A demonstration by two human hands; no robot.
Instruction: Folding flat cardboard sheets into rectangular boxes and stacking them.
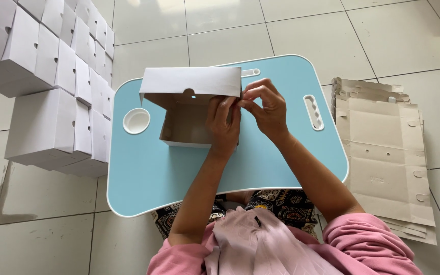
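Blue lap table (179, 178): cardboard box (184, 119) long axis left-right, mouth up; left hand (224, 127), right hand (263, 109) pinching right wall

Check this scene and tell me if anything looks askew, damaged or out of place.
Nothing looks damaged or spilled. Both hands, left hand and right hand, pinch the right wall of the half-folded box on the blue lap table. The flat cardboard blanks are fanned slightly unevenly; the finished boxes are stacked neatly.
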